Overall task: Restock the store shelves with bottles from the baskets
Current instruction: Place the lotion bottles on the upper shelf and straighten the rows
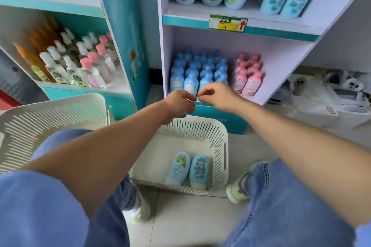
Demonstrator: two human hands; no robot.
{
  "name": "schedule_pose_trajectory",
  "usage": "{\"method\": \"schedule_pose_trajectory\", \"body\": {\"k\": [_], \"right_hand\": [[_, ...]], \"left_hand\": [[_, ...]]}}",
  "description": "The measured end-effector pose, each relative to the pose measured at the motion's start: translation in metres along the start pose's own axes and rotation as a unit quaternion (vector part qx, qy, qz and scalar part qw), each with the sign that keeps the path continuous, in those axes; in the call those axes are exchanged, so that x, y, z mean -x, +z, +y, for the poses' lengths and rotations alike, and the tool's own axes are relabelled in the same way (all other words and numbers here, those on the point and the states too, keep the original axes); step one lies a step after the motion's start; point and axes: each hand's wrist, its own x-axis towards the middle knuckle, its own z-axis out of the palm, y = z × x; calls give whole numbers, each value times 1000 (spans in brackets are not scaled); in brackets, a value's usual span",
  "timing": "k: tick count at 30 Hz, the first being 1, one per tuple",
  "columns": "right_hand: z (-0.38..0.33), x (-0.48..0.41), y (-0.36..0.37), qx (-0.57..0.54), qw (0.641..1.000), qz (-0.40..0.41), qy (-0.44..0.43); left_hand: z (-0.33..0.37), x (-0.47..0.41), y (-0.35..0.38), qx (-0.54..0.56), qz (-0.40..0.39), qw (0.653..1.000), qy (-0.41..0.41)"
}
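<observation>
While the person crouches on the floor (190,216), both arms reach to the front edge of the bottom shelf (281,62), where small blue bottles (198,72) stand in rows just beside pink bottles (248,76). The left grip (180,104) and right grip (215,96) have curled fingers, tips nearly meeting; whether they pinch anything I cannot tell. Below them sits a white basket (219,146) holding 2 larger bottles (177,166), lying side by side with caps toward the person. A second basket (50,118) is at the left.
</observation>
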Motion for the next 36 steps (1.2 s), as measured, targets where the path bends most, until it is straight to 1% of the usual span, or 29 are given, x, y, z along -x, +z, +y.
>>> {"method": "schedule_pose_trajectory", "body": {"k": [4,8,12,16,19,23,26,31,36], "right_hand": [[35,-10,47,31,997,-60,46],[66,-23,89,56,988,-118,87],[98,-31,121,88,973,-167,129],[134,-33,145,86,960,-193,185],[150,-36,157,103,952,-209,197],[166,-38,170,114,945,-227,204],[179,-39,177,116,938,-244,217],[196,-41,185,105,935,-243,237],[208,-43,192,84,929,-252,257]], "left_hand": [[-45,-24,4,-55,-1,996,-69],[-80,-47,7,-110,-36,985,-131],[-111,-68,7,-151,-60,972,-170],[-136,-87,13,-196,-94,955,-201],[-149,-102,20,-218,-105,947,-210],[-172,-118,28,-235,-104,940,-226],[-190,-125,33,-244,-85,936,-238],[-218,-135,38,-191,-77,935,-289],[-237,-139,45,-190,-67,933,-299]]}}
